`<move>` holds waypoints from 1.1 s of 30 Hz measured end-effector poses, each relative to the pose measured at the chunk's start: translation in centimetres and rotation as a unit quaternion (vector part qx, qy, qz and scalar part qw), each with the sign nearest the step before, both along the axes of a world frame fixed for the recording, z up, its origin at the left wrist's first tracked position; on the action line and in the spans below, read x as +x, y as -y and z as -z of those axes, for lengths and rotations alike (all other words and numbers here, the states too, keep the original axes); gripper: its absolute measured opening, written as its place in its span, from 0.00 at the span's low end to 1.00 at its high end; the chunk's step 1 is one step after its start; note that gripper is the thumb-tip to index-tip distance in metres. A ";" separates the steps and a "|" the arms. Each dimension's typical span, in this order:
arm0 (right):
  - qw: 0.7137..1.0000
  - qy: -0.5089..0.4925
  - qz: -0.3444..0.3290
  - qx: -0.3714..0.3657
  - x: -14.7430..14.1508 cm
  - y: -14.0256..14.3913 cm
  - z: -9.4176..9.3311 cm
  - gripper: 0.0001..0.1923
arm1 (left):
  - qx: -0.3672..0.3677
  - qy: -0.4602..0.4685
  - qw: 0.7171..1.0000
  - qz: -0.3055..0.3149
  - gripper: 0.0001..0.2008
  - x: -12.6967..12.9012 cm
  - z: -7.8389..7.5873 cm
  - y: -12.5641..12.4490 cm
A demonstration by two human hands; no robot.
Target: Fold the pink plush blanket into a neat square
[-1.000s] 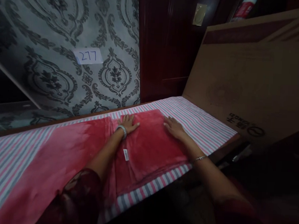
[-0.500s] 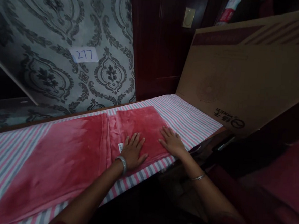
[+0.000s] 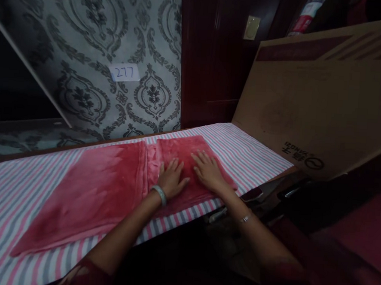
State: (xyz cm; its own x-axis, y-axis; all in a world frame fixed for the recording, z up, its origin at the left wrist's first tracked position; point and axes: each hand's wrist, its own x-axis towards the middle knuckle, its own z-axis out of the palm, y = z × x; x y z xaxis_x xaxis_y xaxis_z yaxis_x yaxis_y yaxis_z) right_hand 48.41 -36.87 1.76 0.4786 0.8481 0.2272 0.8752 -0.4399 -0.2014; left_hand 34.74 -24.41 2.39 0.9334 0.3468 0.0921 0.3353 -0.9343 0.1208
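Both hands lie flat, fingers spread, palms down on the folded right portion of the red fleece blanket (image 3: 110, 189): left hand (image 3: 172, 180), right hand (image 3: 208, 171), side by side, gripping nothing. The blanket lies on the striped cloth (image 3: 257, 153) covering the worktop. A cardboard sheet (image 3: 325, 103) leans at right, its far end cut off. Dim light hides everything below the worktop edge.

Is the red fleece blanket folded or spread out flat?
Partly folded. The right end of the red fleece blanket lies doubled over as a thicker panel under the left hand and right hand; the rest lies single.
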 end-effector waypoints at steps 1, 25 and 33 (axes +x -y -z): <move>1.000 -0.005 -0.020 -0.017 -0.2 -1.6 -0.4 0.30 | 0.011 0.002 1.000 -0.023 0.36 0.5 -0.2 -0.5; 0.959 -0.222 0.095 0.151 7.2 8.0 7.5 0.39 | -0.090 -0.023 0.995 -0.022 0.32 -5.2 -0.2 -1.6; 0.941 -0.130 0.125 0.286 4.0 9.0 7.9 0.37 | -0.076 0.226 0.898 -0.369 0.28 -24.8 0.0 -7.6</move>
